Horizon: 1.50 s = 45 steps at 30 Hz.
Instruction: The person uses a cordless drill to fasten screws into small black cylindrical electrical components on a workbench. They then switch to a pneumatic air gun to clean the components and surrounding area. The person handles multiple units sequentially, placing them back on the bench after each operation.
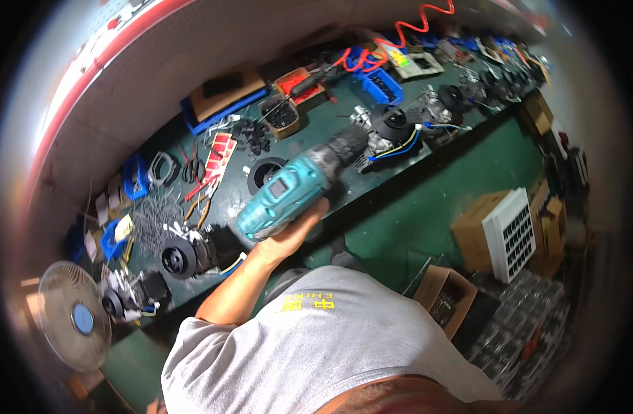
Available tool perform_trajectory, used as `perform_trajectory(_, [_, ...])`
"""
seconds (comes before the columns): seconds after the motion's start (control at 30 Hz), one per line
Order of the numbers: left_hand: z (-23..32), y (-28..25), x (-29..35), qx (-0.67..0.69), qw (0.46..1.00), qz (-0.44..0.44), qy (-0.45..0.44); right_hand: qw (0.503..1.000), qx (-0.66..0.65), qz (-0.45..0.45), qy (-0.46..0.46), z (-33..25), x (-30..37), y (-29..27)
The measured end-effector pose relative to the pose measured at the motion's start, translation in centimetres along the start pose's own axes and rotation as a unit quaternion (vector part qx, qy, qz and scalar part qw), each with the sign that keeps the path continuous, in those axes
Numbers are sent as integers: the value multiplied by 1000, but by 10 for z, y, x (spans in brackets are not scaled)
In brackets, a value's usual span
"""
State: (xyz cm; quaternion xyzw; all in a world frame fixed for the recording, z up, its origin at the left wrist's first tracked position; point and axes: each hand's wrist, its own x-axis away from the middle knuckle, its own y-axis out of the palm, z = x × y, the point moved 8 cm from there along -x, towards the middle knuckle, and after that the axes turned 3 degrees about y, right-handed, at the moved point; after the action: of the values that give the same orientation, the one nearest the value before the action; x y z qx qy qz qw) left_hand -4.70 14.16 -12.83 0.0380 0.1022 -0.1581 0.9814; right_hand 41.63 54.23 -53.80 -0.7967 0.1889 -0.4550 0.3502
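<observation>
My left hand point(294, 236) grips a teal and black cordless power drill point(287, 198) from below, above the front of the green workbench. The drill's dark nose points to the far right, toward a small metal motor assembly point(389, 124) with a black round housing and blue and yellow wires. Whether the nose touches that assembly I cannot tell. Behind the drill, partly hidden by it, a black ring-shaped part point(267, 171) lies on the bench. My right hand does not show.
Similar motor assemblies point(183, 257) stand along the bench's front edge. Behind them are a box of black parts point(280, 116), a blue bin point(382, 86), pliers point(193, 168) and a coiled red hose point(402, 31). A fan point(75, 316) stands left; cartons point(479, 231) sit right. Fingertips point(155, 407) show at the lower left edge.
</observation>
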Motion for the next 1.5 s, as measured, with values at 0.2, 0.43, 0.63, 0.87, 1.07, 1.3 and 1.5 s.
perform_trajectory(0.2, [30,50,-17,-234,970,-28,66,938,-219,13,-269,-159,-100,-38])
perform_trajectory(0.43, [9,66,-20,-135,989,35,57,910,-406,-63,-59,-277,-193,-135])
perform_trajectory(0.63, [13,80,-23,45,997,60,23,956,-290,-19,-47,-180,-199,-113])
perform_trajectory(0.87, [-4,86,-39,32,997,67,10,969,-224,90,-50,-86,-181,-111])
perform_trajectory(1.07, [-2,126,-93,36,997,50,54,920,-183,271,-215,-250,-250,-276])
perform_trajectory(1.3, [-14,208,-161,51,995,68,54,848,-17,277,-452,-442,-410,-410])
perform_trajectory(1.5, [-15,267,-211,16,993,115,26,871,354,15,-339,-505,-555,-352])
